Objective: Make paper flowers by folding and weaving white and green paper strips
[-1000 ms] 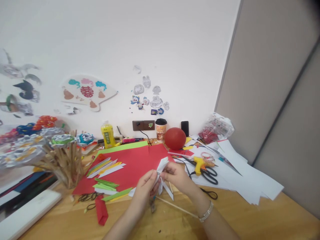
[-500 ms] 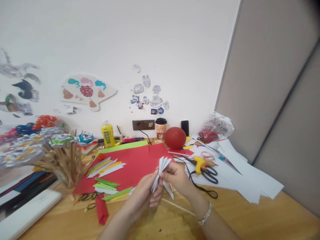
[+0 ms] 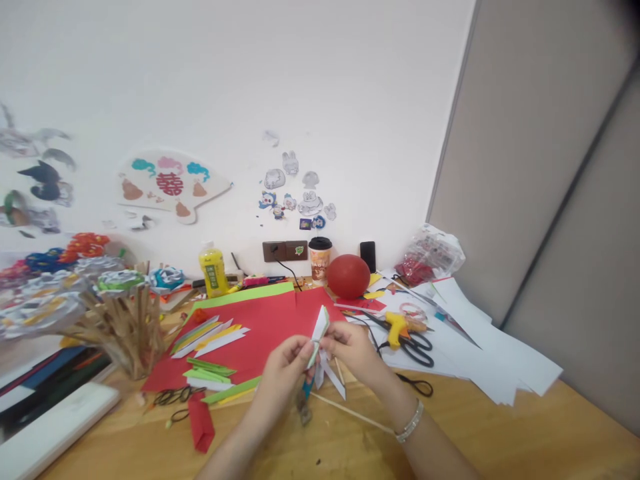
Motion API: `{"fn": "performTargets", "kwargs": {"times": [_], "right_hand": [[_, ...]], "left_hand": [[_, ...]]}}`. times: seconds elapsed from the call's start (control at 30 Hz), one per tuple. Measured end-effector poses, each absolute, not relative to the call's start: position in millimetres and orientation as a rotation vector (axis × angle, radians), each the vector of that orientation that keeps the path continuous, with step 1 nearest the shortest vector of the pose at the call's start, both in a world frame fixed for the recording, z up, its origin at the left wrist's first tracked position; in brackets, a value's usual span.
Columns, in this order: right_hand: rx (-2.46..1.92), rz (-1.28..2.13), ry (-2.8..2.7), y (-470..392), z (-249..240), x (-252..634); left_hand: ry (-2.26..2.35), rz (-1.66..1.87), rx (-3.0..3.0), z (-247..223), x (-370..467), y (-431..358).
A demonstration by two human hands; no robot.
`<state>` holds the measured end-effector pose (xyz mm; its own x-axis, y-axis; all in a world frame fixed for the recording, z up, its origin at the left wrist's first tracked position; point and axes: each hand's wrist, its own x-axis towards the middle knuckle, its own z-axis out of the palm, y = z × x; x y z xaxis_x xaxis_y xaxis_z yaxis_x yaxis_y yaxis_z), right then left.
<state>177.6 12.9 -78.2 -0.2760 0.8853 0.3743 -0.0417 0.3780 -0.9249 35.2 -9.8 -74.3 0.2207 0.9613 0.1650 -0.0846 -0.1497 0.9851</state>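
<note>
A narrow piece of folded white paper (image 3: 321,324) with a greenish edge is held upright between both hands. My left hand (image 3: 287,367) pinches it low on its left side. From the right, my right hand (image 3: 353,347) grips it at the middle with thumb and fingers. Below them, strips of white paper (image 3: 334,379) lie on the table by my right hand. A small object with a blue part (image 3: 308,387) and a greyish end shows under my left hand; its kind is unclear. A thin stick (image 3: 353,415) lies beneath my right wrist.
Red paper (image 3: 255,327) bears folded strips in white, yellow and green (image 3: 210,367). To the right lie a yellow glue gun (image 3: 397,330), black-handled scissors (image 3: 417,349) and white sheets (image 3: 500,360). A red balloon (image 3: 349,277), a cup (image 3: 320,260) and a yellow bottle (image 3: 215,272) stand behind.
The fanned white paper is now closed into a narrow bundle. My left hand has shifted its hold, and the blue object beneath has come into view.
</note>
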Motion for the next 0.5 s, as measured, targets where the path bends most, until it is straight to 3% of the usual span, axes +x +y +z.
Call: {"fn": "performTargets", "kwargs": {"times": [0.2,0.4,0.5], "right_hand": [[-0.713,1.03,-1.729,8,-68,188],[-0.523,1.412,-1.553,6,-77,183],[-0.548,1.41,-1.478,8,-80,178]], "left_hand": [[0.547,1.052,1.039,-74,37,-15],[0.428,0.764,0.867,-78,33,-17],[0.508,0.828,0.986,-79,33,-15]]}}
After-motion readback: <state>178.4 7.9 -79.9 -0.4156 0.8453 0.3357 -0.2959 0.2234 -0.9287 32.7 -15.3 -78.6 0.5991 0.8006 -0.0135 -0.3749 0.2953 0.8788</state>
